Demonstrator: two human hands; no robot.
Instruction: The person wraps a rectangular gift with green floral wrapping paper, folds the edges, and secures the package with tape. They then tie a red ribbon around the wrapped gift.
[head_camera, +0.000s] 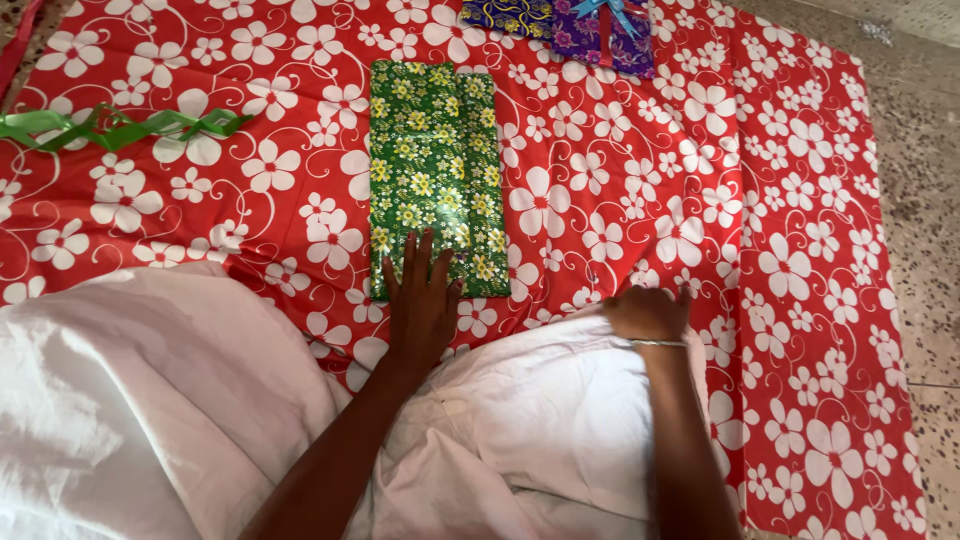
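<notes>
Two hands worked low over a red flowered sheet. Left hand lay flat, its fingers slightly spread across the near end of a green flowered parcel. Right hand, wearing a bangle, had fingers curled, pinching the sheet's edge.

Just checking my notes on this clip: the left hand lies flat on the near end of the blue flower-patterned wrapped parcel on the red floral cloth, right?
Not quite. The head view shows the left hand flat on the near end of a green flower-patterned wrapped parcel, not a blue one, on the red floral cloth.
</notes>
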